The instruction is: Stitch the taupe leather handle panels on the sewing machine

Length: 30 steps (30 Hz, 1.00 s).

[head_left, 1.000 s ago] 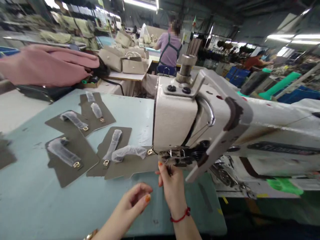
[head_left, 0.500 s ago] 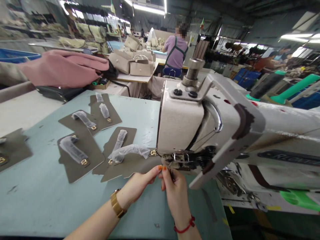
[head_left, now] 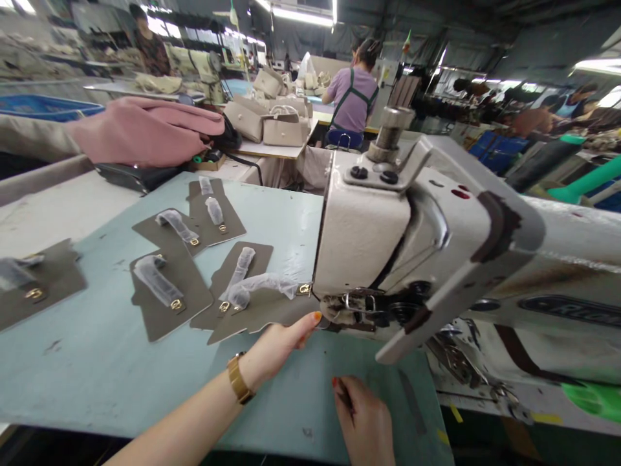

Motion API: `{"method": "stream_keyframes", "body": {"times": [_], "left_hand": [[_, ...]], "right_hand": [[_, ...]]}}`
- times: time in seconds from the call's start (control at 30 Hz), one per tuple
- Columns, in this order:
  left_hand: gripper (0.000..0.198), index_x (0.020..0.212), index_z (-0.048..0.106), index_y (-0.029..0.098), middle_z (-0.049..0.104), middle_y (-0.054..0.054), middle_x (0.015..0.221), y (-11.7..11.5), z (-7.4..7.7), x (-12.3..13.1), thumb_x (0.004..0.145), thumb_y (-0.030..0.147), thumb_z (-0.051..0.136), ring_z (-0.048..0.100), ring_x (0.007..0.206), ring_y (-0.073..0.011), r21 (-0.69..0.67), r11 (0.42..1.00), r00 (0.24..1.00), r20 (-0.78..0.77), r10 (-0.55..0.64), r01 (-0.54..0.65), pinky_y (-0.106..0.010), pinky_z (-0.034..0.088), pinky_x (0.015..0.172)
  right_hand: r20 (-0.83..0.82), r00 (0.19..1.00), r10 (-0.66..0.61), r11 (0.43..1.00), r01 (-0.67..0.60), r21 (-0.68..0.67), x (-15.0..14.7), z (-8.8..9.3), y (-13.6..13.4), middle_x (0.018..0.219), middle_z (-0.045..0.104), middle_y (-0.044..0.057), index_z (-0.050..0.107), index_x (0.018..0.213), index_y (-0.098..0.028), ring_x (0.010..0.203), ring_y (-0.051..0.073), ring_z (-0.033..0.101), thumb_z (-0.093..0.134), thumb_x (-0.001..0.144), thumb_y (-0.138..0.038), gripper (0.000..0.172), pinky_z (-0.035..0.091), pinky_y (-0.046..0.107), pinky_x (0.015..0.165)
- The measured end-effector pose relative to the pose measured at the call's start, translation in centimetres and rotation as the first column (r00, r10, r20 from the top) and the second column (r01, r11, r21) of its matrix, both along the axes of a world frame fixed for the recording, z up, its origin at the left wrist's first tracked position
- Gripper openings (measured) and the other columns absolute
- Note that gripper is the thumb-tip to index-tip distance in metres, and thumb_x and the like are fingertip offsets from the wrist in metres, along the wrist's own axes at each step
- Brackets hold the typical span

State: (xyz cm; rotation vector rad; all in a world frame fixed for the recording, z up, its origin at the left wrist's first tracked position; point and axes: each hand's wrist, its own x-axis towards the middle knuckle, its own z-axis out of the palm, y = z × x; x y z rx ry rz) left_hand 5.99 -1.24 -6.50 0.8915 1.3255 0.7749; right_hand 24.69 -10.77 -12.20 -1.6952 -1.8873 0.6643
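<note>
My left hand [head_left: 279,346], a gold watch at its wrist, pinches the near edge of a grey-brown bag panel [head_left: 276,315], thumb on top. This panel carries a plastic-wrapped handle [head_left: 266,285] with gold hardware, and its right end lies under the head of a sewing machine [head_left: 366,226]. The needle area is hidden. Closer to me, my right hand [head_left: 363,414] is curled closed above the blue-green tabletop [head_left: 291,395], apart from the panel. Whatever its fingers hold, if anything, is hidden. A second panel [head_left: 262,255] lies partly beneath the first.
More panels with wrapped handles lie to the left, such as one panel [head_left: 194,285] beside the work. Behind the table are a pink bundle [head_left: 145,133], beige bags [head_left: 284,133] and a seated person [head_left: 356,97]. Green thread cones [head_left: 592,171] stand right.
My right hand has drawn away from the machine and from my left hand, down toward me. My left hand stays at the panel's edge. The whole view has shifted slightly.
</note>
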Motion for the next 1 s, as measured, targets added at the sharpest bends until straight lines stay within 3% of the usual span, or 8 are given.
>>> {"method": "stream_keyframes", "body": {"times": [0.1, 0.17, 0.47, 0.73, 0.87, 1.0], "left_hand": [[0.038, 0.051, 0.058, 0.017, 0.048, 0.002, 0.052, 0.1, 0.1, 0.4, 0.068, 0.051, 0.065, 0.039, 0.055, -0.013, 0.018, 1.0, 0.999, 0.044, 0.021, -0.022, -0.027, 0.036, 0.061], [0.039, 0.05, 0.056, 0.017, 0.046, 0.003, 0.05, 0.2, 0.3, 0.6, 0.07, 0.05, 0.064, 0.036, 0.054, -0.0124, 0.04, 0.999, 0.997, 0.072, 0.023, -0.026, -0.026, 0.034, 0.059], [0.037, 0.054, 0.058, 0.015, 0.051, 0.002, 0.053, 0.8, 0.0, 0.9, 0.066, 0.048, 0.069, 0.04, 0.054, -0.011, 0.057, 0.994, 0.98, 0.181, 0.081, -0.093, -0.025, 0.037, 0.06], [0.039, 0.059, 0.063, 0.014, 0.06, -0.001, 0.059, 0.8, -0.3, 1.5, 0.062, 0.052, 0.071, 0.048, 0.057, -0.0124, 0.012, 0.985, 0.963, 0.213, 0.166, -0.173, -0.026, 0.039, 0.06], [0.036, 0.062, 0.064, 0.014, 0.058, 0.001, 0.059, 0.4, -0.5, 2.0, 0.065, 0.049, 0.07, 0.047, 0.058, -0.0122, 0.01, 0.975, 0.951, 0.224, 0.212, -0.22, -0.026, 0.039, 0.062], [0.038, 0.057, 0.059, 0.017, 0.053, 0.002, 0.055, -0.5, 0.3, 3.4, 0.069, 0.052, 0.066, 0.044, 0.055, -0.0121, -0.017, 0.945, 0.916, 0.238, 0.322, -0.327, -0.027, 0.039, 0.062]], "right_hand": [[0.131, 0.99, 0.05, 0.989, -0.068, 0.133, 0.8, -2.5, -1.2, 0.074, 0.065, 0.003, 0.06, 0.085, -0.02, 0.064, 0.016, 0.062, 0.035, 0.093, -0.022, 0.027, 0.039, 0.023, 0.059], [0.185, 0.981, 0.059, 0.977, -0.095, 0.189, 0.8, -3.1, -1.5, 0.075, 0.065, 0.004, 0.061, 0.088, -0.02, 0.066, 0.016, 0.063, 0.034, 0.092, -0.019, 0.027, 0.04, 0.024, 0.062], [0.272, 0.958, 0.093, 0.976, -0.142, 0.168, 0.3, -0.9, -1.0, 0.072, 0.064, 0.003, 0.06, 0.084, -0.018, 0.064, 0.016, 0.064, 0.038, 0.09, -0.015, 0.023, 0.039, 0.024, 0.059], [0.244, 0.963, 0.114, 0.981, -0.148, 0.124, 0.5, -1.8, -1.3, 0.074, 0.064, 0.004, 0.06, 0.087, -0.018, 0.067, 0.017, 0.063, 0.04, 0.09, -0.016, 0.021, 0.039, 0.025, 0.062], [0.228, 0.965, 0.127, 0.984, -0.151, 0.093, 0.7, -1.8, -1.4, 0.077, 0.064, 0.004, 0.06, 0.087, -0.018, 0.069, 0.018, 0.063, 0.04, 0.09, -0.016, 0.02, 0.039, 0.025, 0.062], [0.228, 0.963, 0.14, 0.984, -0.161, 0.076, 0.9, -1.8, -1.3, 0.076, 0.064, 0.004, 0.06, 0.086, -0.018, 0.069, 0.018, 0.063, 0.041, 0.09, -0.018, 0.02, 0.039, 0.025, 0.062]]}}
